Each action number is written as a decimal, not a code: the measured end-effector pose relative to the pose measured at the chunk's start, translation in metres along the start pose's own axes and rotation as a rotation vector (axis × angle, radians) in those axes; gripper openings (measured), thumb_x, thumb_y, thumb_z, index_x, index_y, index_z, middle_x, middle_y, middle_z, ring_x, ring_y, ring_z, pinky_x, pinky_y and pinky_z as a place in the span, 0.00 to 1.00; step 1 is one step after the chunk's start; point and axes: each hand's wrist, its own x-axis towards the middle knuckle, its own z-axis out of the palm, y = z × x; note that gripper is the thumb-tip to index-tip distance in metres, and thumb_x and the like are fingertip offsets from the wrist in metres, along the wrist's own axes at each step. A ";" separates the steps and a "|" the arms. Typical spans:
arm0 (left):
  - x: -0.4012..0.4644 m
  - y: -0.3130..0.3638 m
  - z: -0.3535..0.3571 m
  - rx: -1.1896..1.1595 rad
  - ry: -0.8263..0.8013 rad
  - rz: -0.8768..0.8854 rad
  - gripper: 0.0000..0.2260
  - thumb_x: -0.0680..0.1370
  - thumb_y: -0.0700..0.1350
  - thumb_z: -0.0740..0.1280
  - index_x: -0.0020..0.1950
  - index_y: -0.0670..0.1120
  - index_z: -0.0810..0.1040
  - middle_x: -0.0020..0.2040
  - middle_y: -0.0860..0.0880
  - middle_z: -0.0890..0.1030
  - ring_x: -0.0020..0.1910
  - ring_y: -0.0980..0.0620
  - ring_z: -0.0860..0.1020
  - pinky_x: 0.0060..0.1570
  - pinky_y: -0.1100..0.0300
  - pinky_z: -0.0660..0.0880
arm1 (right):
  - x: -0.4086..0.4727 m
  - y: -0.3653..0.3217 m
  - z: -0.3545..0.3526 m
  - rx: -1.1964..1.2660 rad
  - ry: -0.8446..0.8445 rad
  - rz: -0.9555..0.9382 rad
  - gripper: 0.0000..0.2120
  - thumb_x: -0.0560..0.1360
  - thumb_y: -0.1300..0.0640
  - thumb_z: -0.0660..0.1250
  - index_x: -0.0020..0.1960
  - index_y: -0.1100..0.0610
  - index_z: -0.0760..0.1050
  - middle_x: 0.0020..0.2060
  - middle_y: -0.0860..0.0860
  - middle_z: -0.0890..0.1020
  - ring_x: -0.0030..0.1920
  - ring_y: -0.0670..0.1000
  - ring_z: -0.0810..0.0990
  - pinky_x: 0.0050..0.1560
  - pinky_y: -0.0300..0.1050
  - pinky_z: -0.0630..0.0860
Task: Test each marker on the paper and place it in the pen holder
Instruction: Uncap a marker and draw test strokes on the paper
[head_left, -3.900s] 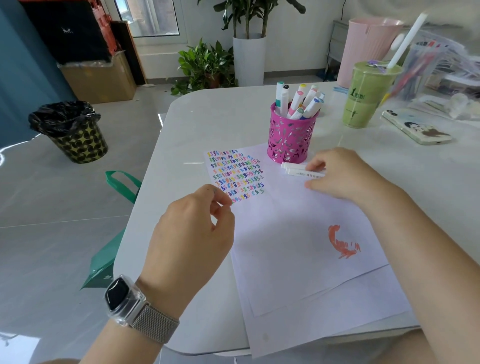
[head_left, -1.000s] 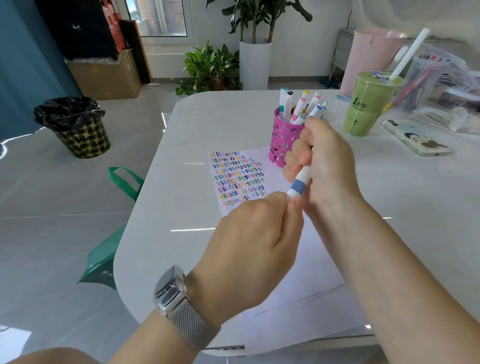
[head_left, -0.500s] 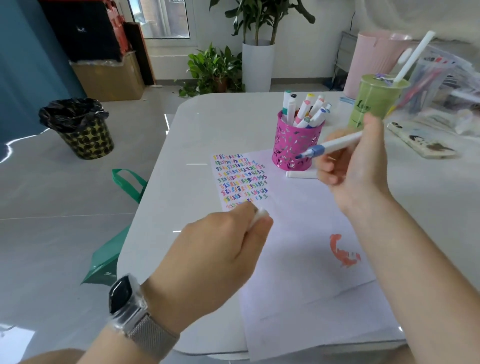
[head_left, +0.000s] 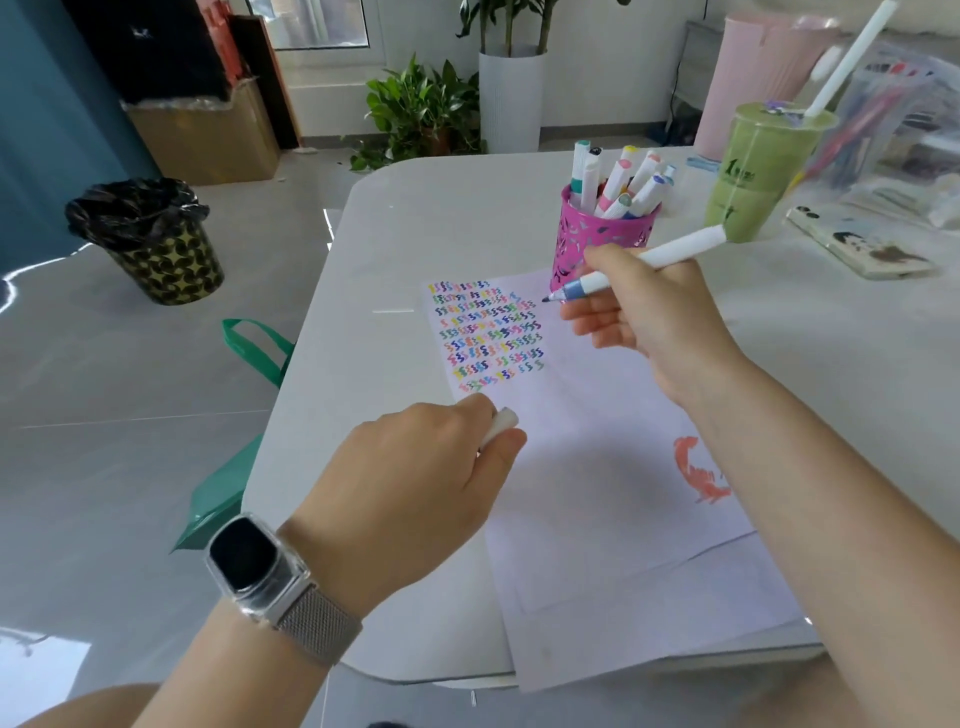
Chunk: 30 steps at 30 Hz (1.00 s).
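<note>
My right hand (head_left: 644, 317) grips an uncapped white marker (head_left: 680, 249) with a blue band, its dark tip pointing left over the paper (head_left: 597, 493), just right of the rows of coloured test squiggles (head_left: 485, 332). My left hand (head_left: 410, 493) holds the marker's white cap (head_left: 498, 423) above the paper's left edge. The pink pen holder (head_left: 602, 244) stands behind my right hand with several markers in it.
A green drink cup with a straw (head_left: 763, 171) and a phone (head_left: 862, 247) sit at the table's far right. An orange scribble (head_left: 696, 473) marks the paper. A bin (head_left: 150, 239) and a green bag (head_left: 234, 467) are on the floor to the left.
My hands pulled the cap off the marker and separated. My right hand has lowered the marker's tip toward the paper beside the squiggles; my left keeps the cap.
</note>
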 end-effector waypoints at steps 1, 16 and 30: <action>-0.001 0.000 0.000 0.007 -0.011 -0.003 0.17 0.79 0.57 0.49 0.35 0.49 0.57 0.30 0.49 0.67 0.33 0.45 0.67 0.39 0.51 0.71 | 0.001 0.002 0.000 -0.041 -0.024 -0.021 0.10 0.75 0.56 0.66 0.36 0.59 0.79 0.28 0.54 0.83 0.26 0.49 0.78 0.25 0.37 0.73; 0.000 -0.003 0.007 0.113 -0.085 0.014 0.17 0.79 0.57 0.49 0.34 0.50 0.56 0.30 0.51 0.66 0.30 0.49 0.66 0.35 0.55 0.64 | 0.016 0.035 -0.002 -0.383 -0.033 -0.075 0.16 0.68 0.58 0.70 0.27 0.53 0.65 0.21 0.48 0.79 0.27 0.50 0.72 0.26 0.36 0.67; 0.003 -0.004 0.012 0.096 -0.078 0.008 0.17 0.80 0.56 0.48 0.33 0.51 0.57 0.30 0.51 0.67 0.32 0.49 0.67 0.36 0.55 0.66 | 0.016 0.037 0.001 -0.487 -0.056 -0.130 0.16 0.69 0.55 0.72 0.30 0.55 0.68 0.29 0.51 0.83 0.29 0.50 0.74 0.35 0.46 0.76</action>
